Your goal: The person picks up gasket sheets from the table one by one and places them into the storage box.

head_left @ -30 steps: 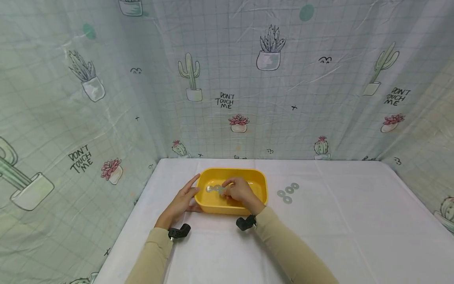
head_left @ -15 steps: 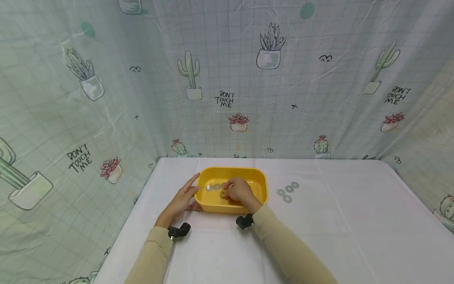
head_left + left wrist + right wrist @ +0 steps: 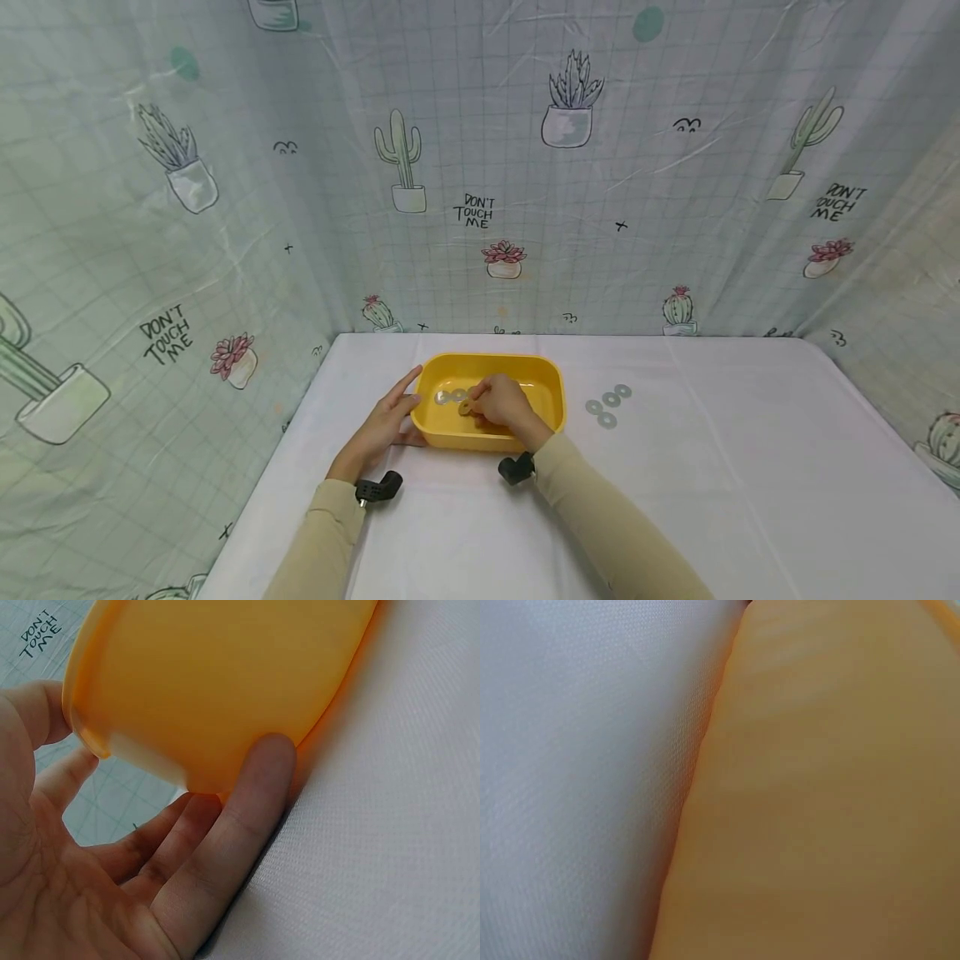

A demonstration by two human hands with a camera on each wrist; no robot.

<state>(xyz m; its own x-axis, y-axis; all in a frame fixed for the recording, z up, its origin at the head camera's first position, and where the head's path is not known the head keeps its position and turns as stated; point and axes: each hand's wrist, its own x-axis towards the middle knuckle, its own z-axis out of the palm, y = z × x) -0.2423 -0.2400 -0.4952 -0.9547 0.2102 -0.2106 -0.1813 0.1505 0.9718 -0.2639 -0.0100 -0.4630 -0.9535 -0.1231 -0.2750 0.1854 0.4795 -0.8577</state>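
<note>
A yellow plastic tray [image 3: 487,442] stands on the table in the head view. My left hand [image 3: 381,427] holds its left end, thumb at the rim. Up close in the left wrist view, the fingers [image 3: 225,840] lie around the tray's outer wall [image 3: 225,682]. Reaching inside over the near wall, my right hand [image 3: 504,403] pinches a flat washer [image 3: 465,407] that looks yellowish. Grey washers [image 3: 442,397] lie in a row by the tray's far left, partly covered by the right fingers. The right wrist view has only the tray's side [image 3: 817,810] and cloth; the hand is out of it.
Several grey washers [image 3: 611,400] lie in a loose group on the white tablecloth [image 3: 712,467], right of the tray. A hanging cloth printed with cacti [image 3: 525,192] closes off the back and sides.
The washer at my right fingertips now looks yellowish instead of grey and has shifted slightly left over the last half second. The left hand and the tray stay in place.
</note>
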